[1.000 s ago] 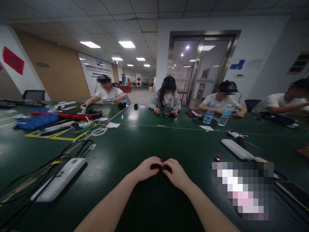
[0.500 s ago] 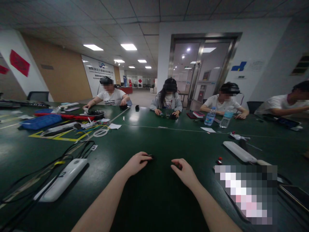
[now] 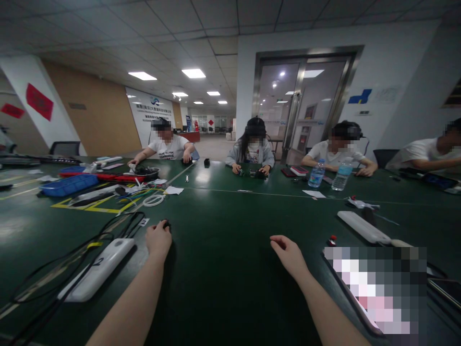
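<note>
My left hand is closed with its fingertips on a small black object at the tabletop. Fingers cover much of that object, so its kind cannot be told. Close by on the left are black cables with a white tag marked 2 and a white power strip, also marked 2. My right hand hovers over or rests on the dark green table, loosely curled, with a gap between thumb and fingers. Nothing shows in it.
Several people sit across the table. A blue tray, white coiled cable and papers lie to the left. At right are water bottles, a white strip-shaped device, a small red-topped object and a blurred-out screen.
My left hand has moved left with the small black object, from the table's middle to beside the cables. My right hand has shifted slightly right, its fingers a little more curled.
</note>
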The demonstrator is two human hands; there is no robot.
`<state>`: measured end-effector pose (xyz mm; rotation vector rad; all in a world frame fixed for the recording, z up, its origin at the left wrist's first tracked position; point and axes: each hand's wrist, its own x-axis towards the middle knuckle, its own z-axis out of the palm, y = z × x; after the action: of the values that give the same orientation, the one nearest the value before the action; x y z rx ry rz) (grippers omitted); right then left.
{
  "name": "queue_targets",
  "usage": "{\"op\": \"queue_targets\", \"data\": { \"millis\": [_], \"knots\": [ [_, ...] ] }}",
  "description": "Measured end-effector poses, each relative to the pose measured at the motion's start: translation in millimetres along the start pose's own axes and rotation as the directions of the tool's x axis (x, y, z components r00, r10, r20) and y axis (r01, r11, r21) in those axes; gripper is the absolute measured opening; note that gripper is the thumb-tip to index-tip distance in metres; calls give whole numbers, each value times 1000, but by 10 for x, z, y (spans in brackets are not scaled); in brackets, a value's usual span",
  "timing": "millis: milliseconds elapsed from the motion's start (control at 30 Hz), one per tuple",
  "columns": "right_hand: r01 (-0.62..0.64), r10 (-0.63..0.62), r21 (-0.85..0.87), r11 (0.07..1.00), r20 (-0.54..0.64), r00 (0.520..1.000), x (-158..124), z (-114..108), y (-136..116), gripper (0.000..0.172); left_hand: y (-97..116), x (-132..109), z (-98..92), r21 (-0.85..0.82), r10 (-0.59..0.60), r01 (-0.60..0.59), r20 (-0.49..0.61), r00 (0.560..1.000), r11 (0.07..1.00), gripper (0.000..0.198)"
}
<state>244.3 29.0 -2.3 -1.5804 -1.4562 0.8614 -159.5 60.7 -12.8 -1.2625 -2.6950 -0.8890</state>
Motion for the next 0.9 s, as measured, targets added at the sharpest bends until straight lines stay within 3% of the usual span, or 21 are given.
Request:
{"op": "queue_targets", "data": {
  "millis": [200,567,900],
  "knots": [
    [-6,6,-3,1000,13,1000,2,10,14,22,-103,81,8,54,82,-83,24,996,995,41],
    [-20,28,-123,992,68,997,11,19,-11,24,-111,113,29,35,102,-104,36,994,994,41],
    [-37,51,-156,987,89,995,-26,2,-107,24,-131,132,63,-4,99,-99,-29,995,995,39]
  ]
}}
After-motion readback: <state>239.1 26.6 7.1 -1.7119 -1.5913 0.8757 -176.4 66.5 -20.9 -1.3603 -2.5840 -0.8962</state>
